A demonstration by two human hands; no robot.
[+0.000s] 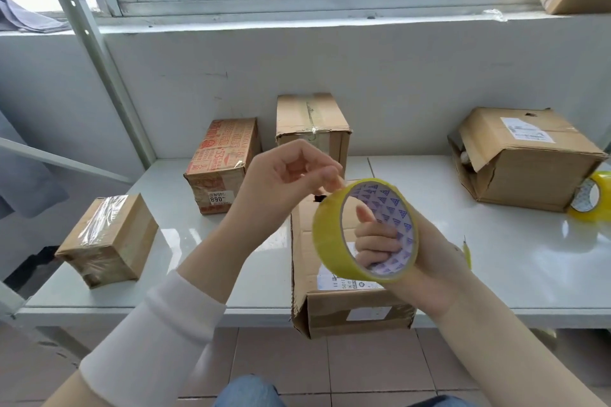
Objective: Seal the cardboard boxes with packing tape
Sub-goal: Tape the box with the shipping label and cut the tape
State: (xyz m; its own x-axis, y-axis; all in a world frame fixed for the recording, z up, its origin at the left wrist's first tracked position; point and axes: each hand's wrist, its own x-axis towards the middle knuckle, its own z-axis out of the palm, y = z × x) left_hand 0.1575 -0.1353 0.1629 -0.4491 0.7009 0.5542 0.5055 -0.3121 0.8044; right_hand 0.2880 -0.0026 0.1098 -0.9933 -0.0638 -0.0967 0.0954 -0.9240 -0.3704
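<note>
Holding a roll of tape (325, 235) upright above the long box (302, 269), the right hand (429, 269) grips it from the right. Its fingers (377, 241) are curled through the core and show inside the ring against the patterned lining. The left hand (284, 175) is just left of the roll with its fingers curled, thumb and forefinger pinching at the roll's top edge. Whether a loose end is lifted cannot be told.

The long box lies on the white table (496, 261) straight before the person, its near end jutting over the table's front edge, with labels on its top and front. Left of the long box sits a small box (105, 238) wrapped in clear tape. Behind the long box and to the left stands a box with red print (221, 165). Directly behind it is a taller plain box (312, 119) with tape along its top seam. Well to the right of the long box lies a bigger box (525, 158) with a flap gaping open on its left side, and a second roll (591, 198) leans just beyond that, further right.
</note>
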